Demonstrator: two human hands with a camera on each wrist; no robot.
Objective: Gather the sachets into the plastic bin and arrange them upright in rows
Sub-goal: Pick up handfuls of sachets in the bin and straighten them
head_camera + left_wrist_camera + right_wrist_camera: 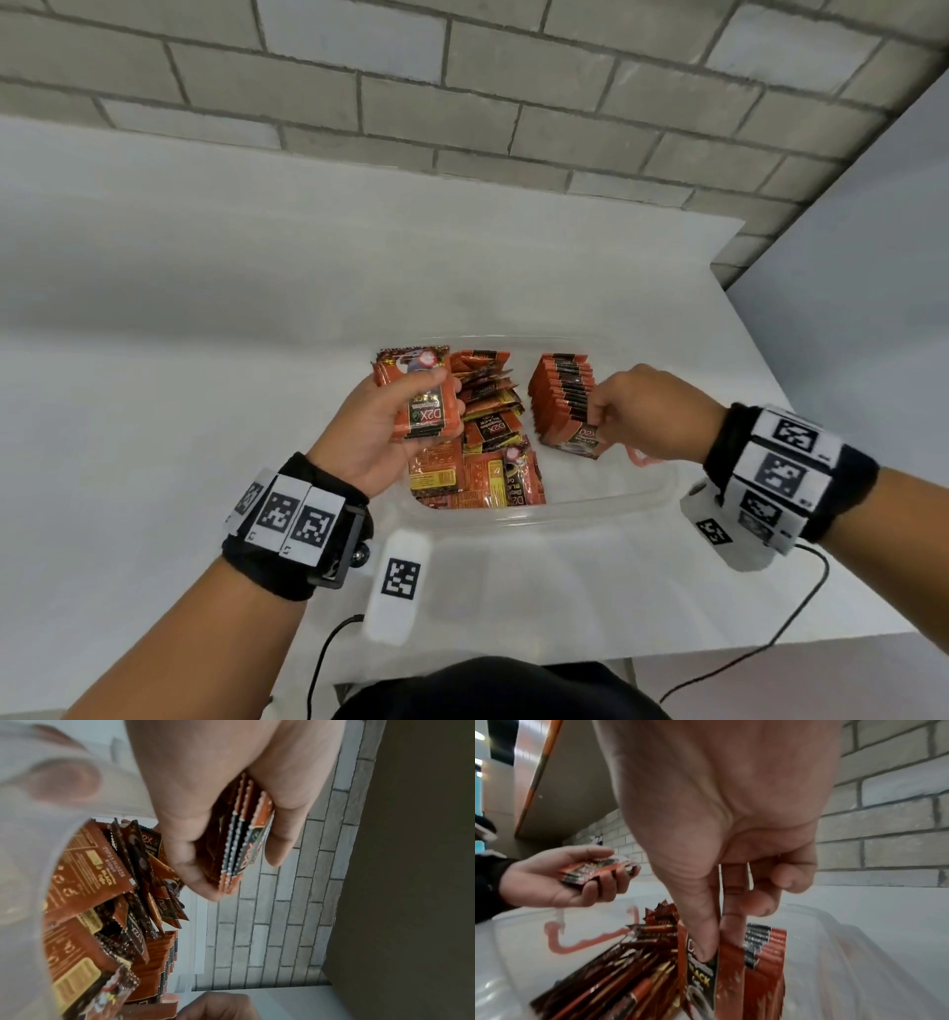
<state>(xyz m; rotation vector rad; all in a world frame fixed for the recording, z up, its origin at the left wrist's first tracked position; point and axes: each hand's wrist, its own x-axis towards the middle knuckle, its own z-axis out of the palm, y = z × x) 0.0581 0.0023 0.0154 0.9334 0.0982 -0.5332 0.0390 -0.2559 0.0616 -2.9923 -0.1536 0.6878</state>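
Your right hand (pixel 644 411) pinched the front packet (pixel 702 981) upright against the row (pixel 562 398) behind your fingertips; your left hand (pixel 380 426) gripped a stack (pixel 421 398).

Even, soft light falls on the white table (pixel 205 308), which reads bright and throws only faint shadows. The head view bends the brick wall (pixel 462 77) at its edges. The left wrist view is dimmer, its left side smeared by an unfocused blur. The right wrist view blurs the loose sachets (pixel 618 973) nearest it.
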